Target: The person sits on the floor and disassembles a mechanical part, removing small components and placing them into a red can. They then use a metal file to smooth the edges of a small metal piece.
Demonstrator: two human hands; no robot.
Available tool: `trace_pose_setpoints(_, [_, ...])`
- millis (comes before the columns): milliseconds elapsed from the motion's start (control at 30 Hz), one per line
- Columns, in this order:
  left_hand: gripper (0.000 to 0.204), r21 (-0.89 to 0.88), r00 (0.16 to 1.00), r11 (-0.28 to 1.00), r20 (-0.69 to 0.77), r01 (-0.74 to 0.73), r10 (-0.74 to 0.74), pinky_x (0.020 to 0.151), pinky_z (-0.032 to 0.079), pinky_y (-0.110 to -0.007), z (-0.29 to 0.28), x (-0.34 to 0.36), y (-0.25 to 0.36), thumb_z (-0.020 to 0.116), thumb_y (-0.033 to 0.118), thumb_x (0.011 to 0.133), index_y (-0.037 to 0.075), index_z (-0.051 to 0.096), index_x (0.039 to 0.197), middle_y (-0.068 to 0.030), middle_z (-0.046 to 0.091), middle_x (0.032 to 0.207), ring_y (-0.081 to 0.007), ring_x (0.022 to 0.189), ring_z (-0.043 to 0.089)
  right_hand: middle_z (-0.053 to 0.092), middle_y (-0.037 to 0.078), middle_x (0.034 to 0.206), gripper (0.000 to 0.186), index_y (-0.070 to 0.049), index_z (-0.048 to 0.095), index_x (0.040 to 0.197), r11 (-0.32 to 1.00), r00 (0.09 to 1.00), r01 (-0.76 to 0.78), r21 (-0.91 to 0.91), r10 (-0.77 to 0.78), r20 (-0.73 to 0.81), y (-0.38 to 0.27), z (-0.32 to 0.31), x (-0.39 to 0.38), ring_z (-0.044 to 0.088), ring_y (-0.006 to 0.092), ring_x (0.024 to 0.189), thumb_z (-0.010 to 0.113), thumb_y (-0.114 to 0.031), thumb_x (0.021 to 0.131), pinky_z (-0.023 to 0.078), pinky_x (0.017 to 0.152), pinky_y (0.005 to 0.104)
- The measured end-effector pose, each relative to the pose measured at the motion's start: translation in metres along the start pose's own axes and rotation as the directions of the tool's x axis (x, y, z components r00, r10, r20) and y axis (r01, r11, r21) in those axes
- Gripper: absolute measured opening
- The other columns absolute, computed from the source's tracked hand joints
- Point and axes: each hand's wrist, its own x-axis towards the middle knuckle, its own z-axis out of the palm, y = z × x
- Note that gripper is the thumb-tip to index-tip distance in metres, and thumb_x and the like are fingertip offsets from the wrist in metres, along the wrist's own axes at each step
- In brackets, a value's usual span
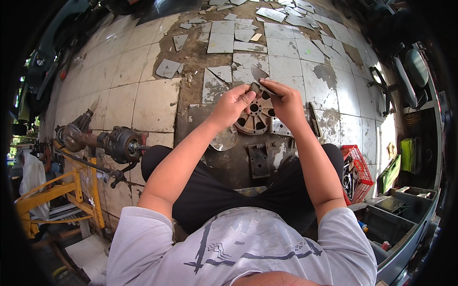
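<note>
Both my hands meet in front of me above the floor. My left hand (234, 106) pinches a small dark stubby metal part (255, 88) between thumb and fingers. My right hand (287, 99) is closed on a scraper whose thin pointed blade (258, 72) sticks up away from me. Its grip is hidden by my fingers. Under the hands lies a round toothed flywheel (252, 125) with holes around its hub. Close by are a light metal plate (281, 127), a round shiny disc (223, 139) and a dark rectangular plate with holes (259, 161).
On the left an axle assembly (122, 144) rests by a yellow metal stand (52, 193). To the right stand a red crate (361, 174) of tools and a grey metal tray (387, 217). Broken tiles (222, 40) cover the floor ahead. A dark toothed strip (314, 120) lies right of the flywheel.
</note>
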Motion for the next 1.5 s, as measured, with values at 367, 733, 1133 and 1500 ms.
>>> trace_pose_setpoints(367, [0.030, 0.050, 1.000, 0.999, 0.010, 0.008, -0.009, 0.076, 0.050, -0.027, -0.001, 0.000, 0.002, 0.061, 0.029, 0.113, 0.003, 0.068, 0.127, 0.0020, 0.066, 0.098, -0.0078, 0.078, 0.060, 0.077, 0.015, 0.128, 0.051, -0.006, 0.077, 0.128, 0.992, 0.989, 0.122, 0.027, -0.120, -0.084, 0.000, -0.003, 0.010, 0.075, 0.0332, 0.116, 0.060, 0.017, 0.085, 0.059, 0.097, 0.0367])
trace_pose_setpoints(733, [0.035, -0.060, 0.998, 0.998, -0.066, -0.018, 0.014, 0.075, 0.053, -0.028, 0.000, 0.002, -0.002, 0.065, 0.032, 0.110, 0.001, 0.065, 0.127, -0.0020, 0.070, 0.097, -0.0085, 0.077, 0.063, 0.076, 0.016, 0.128, 0.055, -0.005, 0.076, 0.128, 0.999, 0.998, 0.010, 0.032, -0.012, 0.067, -0.006, 0.000, 0.003, 0.075, 0.0347, 0.117, 0.058, 0.019, 0.082, 0.059, 0.100, 0.0396])
trace_pose_setpoints(1133, [0.031, 0.119, 0.963, 0.968, -0.126, -0.222, 0.236, 0.086, 0.052, -0.031, -0.002, 0.008, -0.016, 0.061, 0.028, 0.112, 0.000, 0.067, 0.124, -0.0034, 0.065, 0.117, -0.0132, 0.093, 0.065, 0.075, 0.017, 0.130, 0.057, -0.003, 0.076, 0.127, 0.996, 0.994, 0.094, -0.001, -0.094, -0.061, -0.004, 0.003, 0.006, 0.074, 0.0352, 0.118, 0.054, 0.020, 0.080, 0.059, 0.098, 0.0390])
trace_pose_setpoints(1500, [0.028, 0.020, 0.999, 1.000, -0.047, -0.015, 0.016, 0.085, 0.054, -0.030, -0.001, 0.001, 0.001, 0.053, 0.023, 0.116, 0.004, 0.061, 0.135, -0.0005, 0.068, 0.105, -0.0102, 0.084, 0.062, 0.074, 0.016, 0.135, 0.050, -0.003, 0.075, 0.128, 0.996, 0.996, 0.088, 0.020, -0.088, 0.009, -0.010, -0.001, 0.004, 0.072, 0.0340, 0.123, 0.059, 0.018, 0.085, 0.057, 0.103, 0.0376])
